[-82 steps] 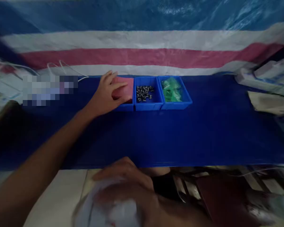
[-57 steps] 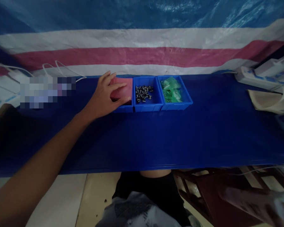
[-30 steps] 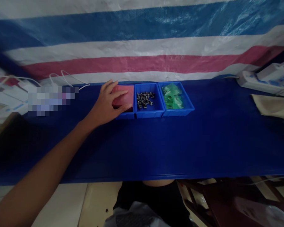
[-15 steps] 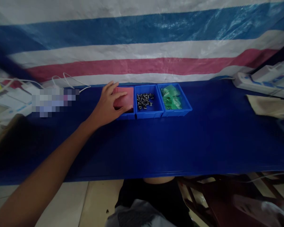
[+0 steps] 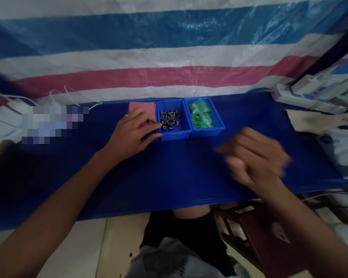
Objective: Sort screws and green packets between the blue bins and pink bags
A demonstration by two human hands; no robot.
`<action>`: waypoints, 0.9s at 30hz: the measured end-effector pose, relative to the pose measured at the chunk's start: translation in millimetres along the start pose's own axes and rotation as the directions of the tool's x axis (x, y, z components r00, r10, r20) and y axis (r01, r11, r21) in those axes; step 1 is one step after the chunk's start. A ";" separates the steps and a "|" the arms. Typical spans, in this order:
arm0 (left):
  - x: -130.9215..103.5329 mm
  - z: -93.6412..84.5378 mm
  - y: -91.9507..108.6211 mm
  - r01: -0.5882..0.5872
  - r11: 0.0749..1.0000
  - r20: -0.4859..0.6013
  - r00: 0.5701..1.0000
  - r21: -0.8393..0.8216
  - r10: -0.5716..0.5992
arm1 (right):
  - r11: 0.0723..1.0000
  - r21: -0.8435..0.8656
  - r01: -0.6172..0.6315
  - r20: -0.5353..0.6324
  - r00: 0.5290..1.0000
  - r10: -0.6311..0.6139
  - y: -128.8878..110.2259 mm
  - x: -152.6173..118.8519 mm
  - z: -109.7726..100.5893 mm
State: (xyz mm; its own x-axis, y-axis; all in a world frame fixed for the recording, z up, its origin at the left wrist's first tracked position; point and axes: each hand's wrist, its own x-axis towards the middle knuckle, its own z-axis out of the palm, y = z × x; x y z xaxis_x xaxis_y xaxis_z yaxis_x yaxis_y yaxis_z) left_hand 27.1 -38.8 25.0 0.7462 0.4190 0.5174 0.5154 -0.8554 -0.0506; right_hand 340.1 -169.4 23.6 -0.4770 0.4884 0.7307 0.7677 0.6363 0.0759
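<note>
From where I stand, 3 blue bins sit side by side on the blue table (image 5: 176,173). The left hand (image 5: 132,135) is over the left bin (image 5: 156,139), covering much of it and of the pink sheet (image 5: 145,108) there. Its thumb and forefinger stand a little apart, tips beside the middle bin (image 5: 176,135), nothing visible between them; the other fingers bend over the sheet, and I can't tell if they touch it.

The right hand (image 5: 255,158) is above the table, just to the near right of the right bin (image 5: 211,132). Its fingers are curled, but it is too blurred to tell if it has hold of anything.

Screws (image 5: 169,119) lie loose in the middle bin, mostly to its left; green packets (image 5: 201,114) fill much of the right bin.

To my eye, good handling here means a light left touch, so the sheet doesn't crease, with the thumb clear of the screws. The right wrist should stay above the rims, as a bump could shift all 3 bins.
</note>
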 end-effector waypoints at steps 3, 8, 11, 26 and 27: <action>-2.2 3.8 3.1 -0.037 0.998 -0.006 0.999 0.048 0.037 | 0.969 -0.064 0.239 0.077 0.969 -0.234 36.6 44.6 55.8; -1.1 3.7 10.2 -0.159 0.977 -0.073 0.983 0.139 0.171 | 0.935 -0.177 0.306 0.110 0.950 -0.291 46.8 52.2 89.7; 1.5 3.3 13.9 -0.200 0.968 -0.097 0.972 0.151 0.216 | 0.940 -0.173 0.295 0.038 0.955 -0.293 39.9 39.2 84.5; -1.8 5.2 10.0 -0.115 0.990 0.001 0.993 0.082 0.116 | 0.951 -0.092 0.296 -0.222 0.925 -0.309 42.0 36.6 85.5; -2.1 5.0 10.4 -0.114 0.989 0.003 0.993 0.089 0.114 | 0.952 -0.082 0.295 -0.225 0.925 -0.306 41.1 36.9 84.7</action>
State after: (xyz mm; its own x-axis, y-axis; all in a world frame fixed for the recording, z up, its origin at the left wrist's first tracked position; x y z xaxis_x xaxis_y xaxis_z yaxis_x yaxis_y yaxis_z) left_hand 33.0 -47.1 19.1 0.8014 0.3193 0.5059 0.4625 -0.8670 -0.1855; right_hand 317.8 -74.7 -3.8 -0.5798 0.1224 0.8055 0.6248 0.7012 0.3433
